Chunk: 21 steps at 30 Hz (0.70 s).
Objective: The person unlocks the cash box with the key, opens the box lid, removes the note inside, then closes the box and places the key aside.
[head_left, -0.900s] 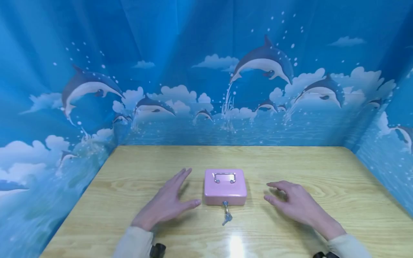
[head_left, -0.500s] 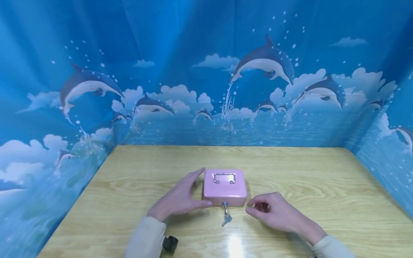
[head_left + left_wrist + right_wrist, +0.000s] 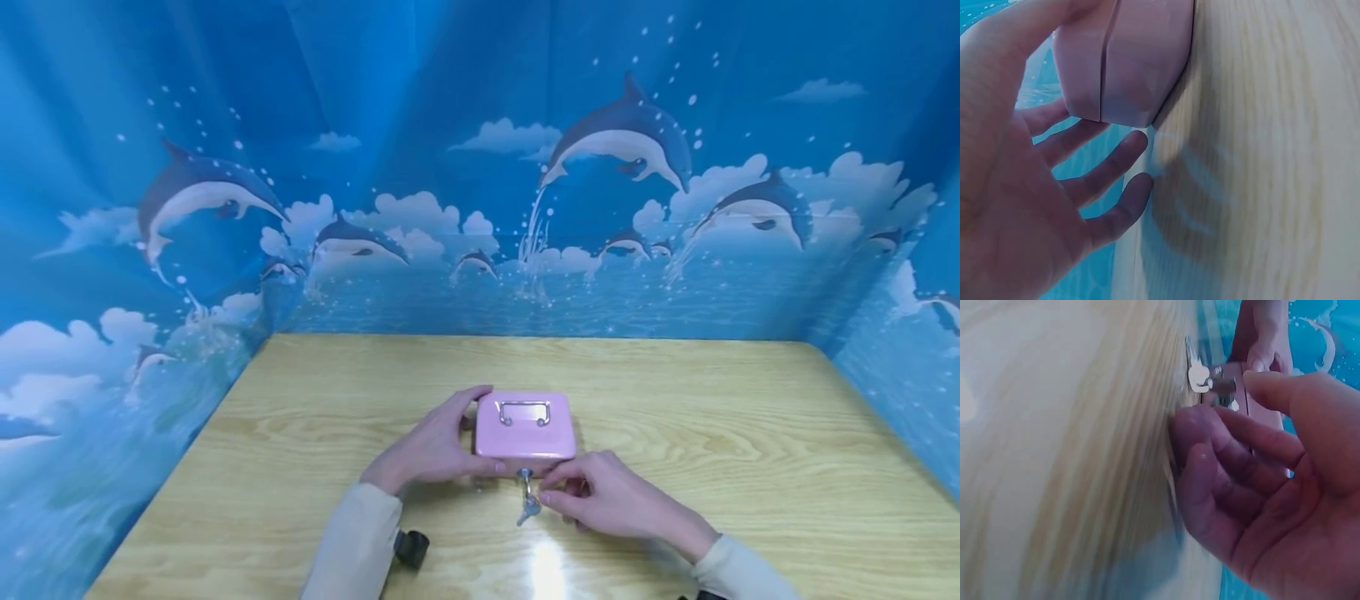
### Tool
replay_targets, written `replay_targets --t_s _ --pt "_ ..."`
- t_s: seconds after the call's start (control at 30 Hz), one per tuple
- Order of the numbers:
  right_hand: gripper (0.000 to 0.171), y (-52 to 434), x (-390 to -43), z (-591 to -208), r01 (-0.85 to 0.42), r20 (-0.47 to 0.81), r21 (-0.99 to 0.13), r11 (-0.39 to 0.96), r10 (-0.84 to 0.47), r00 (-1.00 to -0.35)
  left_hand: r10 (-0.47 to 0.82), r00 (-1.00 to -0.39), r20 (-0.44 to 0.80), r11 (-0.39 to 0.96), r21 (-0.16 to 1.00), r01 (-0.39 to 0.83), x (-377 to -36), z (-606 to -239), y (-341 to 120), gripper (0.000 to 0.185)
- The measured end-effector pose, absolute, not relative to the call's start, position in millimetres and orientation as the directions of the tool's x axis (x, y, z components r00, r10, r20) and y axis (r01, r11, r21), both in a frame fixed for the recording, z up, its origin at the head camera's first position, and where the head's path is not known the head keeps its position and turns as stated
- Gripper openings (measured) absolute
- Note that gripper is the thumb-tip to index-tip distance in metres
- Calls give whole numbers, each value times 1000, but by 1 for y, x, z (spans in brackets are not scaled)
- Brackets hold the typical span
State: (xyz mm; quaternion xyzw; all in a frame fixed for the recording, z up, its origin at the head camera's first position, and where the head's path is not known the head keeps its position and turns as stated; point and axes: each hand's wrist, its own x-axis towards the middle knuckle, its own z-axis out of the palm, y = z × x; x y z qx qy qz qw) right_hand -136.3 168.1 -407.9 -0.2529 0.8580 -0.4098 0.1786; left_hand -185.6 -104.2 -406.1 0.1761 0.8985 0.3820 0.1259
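Observation:
A pink cash box (image 3: 523, 437) with a wire handle (image 3: 524, 405) on its lid sits on the wooden table. A key in its front lock carries a ring with a second key (image 3: 529, 509) hanging down. My left hand (image 3: 431, 446) holds the box's left end, thumb along the front and index finger at the back corner. In the left wrist view its ring and little fingers are loosely bent below the box. My right hand (image 3: 618, 496) is at the front right, thumb and index finger parted right beside the keys (image 3: 1199, 375), the other fingers curled.
The wooden table (image 3: 750, 417) reaches back to a blue curtain (image 3: 420, 283) printed with dolphins and clouds, which also hangs at both sides. A black wrist camera (image 3: 412, 549) sits by the left sleeve.
Both hands have come inward from either side of the cash box. The left has taken hold of its left end; the right has moved left to the keys, its fingers drawing closer together.

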Motion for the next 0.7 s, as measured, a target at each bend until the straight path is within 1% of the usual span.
replay_targets --t_s 0.1,0.37,0.57,0.7 --pt "23 161 -137 -408 -231 -130 -824 517 -570 -811 410 -906 -103 630 751 199 -187 -407 -103 116" --pt "19 150 -137 -406 -124 -199 -838 532 -509 -837 400 -909 -120 619 766 171 -186 -409 -103 116" --pt "19 145 -137 -408 -75 -232 -846 528 -490 -841 402 -907 -124 627 760 174 -185 -408 -103 116" --pt "16 144 -138 -410 -56 -235 -849 526 -470 -851 400 -908 -123 635 752 178 -185 -408 -103 115"
